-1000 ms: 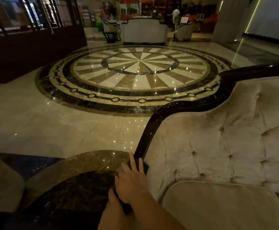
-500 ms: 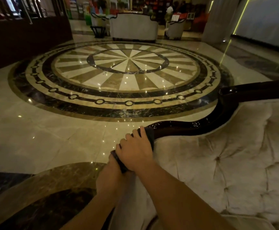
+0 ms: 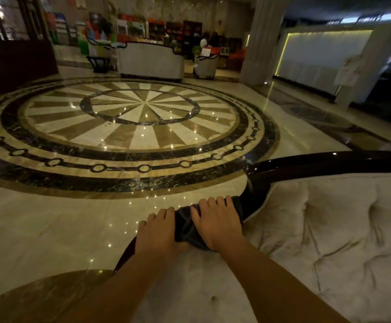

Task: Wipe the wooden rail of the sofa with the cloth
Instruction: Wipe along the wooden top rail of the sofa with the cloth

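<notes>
The sofa's dark glossy wooden rail [image 3: 306,165] curves from the lower middle up and off to the right, along the top of the cream tufted sofa back [image 3: 318,229]. A dark cloth [image 3: 185,226] is bunched on the rail where it bends. My right hand [image 3: 217,221] presses flat on the cloth, fingers spread over the rail. My left hand [image 3: 158,231] lies just left of it, gripping the cloth's near end against the rail.
Beyond the rail lies polished marble floor with a large round inlaid medallion [image 3: 129,122]. A white sofa [image 3: 151,60], an armchair [image 3: 205,66] and a dark side table [image 3: 98,64] stand at the far side. A pillar [image 3: 259,40] rises at right.
Both hands and the cloth have slid up along the rail toward its bend. My left hand has come out beside the right. The view has shifted over the sofa back.
</notes>
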The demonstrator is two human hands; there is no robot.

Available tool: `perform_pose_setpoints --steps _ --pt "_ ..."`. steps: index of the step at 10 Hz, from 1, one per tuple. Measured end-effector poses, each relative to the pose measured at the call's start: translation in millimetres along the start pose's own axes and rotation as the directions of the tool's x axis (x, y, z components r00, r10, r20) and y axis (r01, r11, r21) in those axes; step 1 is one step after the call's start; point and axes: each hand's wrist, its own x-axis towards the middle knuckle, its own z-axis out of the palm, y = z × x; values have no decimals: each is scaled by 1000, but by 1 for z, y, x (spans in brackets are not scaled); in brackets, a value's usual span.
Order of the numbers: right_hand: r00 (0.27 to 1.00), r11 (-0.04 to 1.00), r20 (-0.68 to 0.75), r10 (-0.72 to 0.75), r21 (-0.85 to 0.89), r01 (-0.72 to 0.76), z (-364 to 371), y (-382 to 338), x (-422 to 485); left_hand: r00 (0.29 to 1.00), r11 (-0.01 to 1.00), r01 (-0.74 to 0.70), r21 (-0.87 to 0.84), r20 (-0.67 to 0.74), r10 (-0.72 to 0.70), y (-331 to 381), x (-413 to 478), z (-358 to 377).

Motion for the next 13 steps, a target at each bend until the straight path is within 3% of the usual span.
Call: perform_pose_setpoints --steps 1,2,3,4,5,6,7,8,9,10,11,12,13 --pt "999 1000 37 8 -9 -8 -8 14 -3 995 999 45 10 93 -46 14 14 4" --pt "991 978 132 -24 -203 51 -28 25 2 989 995 94 46 112 -99 15 21 8" --pt "943 846 314 -107 -469 252 -66 32 2 986 997 66 48 148 -72 8 26 4" --pt "852 677 365 376 -736 16 -99 38 12 977 997 77 31 195 -82 7 25 -1" --pt "868 545 417 271 -810 219 -101 51 29 973 996 83 28 216 -87 11 22 -4" --pt "864 615 497 -79 -658 435 -124 54 36 963 994 99 40 246 -106 12 22 -7" --pt "931 768 337 -139 -557 316 -136 71 39 956 994 98 47 274 -107 14 21 -9" --pt "947 926 197 -253 -234 296 -128 87 32 940 990 125 62 311 -138 13 18 -12" --pt "966 966 -48 -256 -57 253 -118 107 19 932 983 160 84 316 -179 21 20 -13" --pt "958 974 -174 -227 -32 225 -111 111 15 892 970 218 104 383 -241 28 15 -26" --pt "961 993 -262 -88 54 106 -116 139 14 838 964 237 117 479 -264 48 21 -54" --pt "968 987 -193 -160 -55 152 -119 189 7 933 936 199 -292 348 -90 118 41 -78" --pt "974 990 -183 -132 -71 121 -121 251 -6 989 839 145 -525 106 -105 190 49 -85"
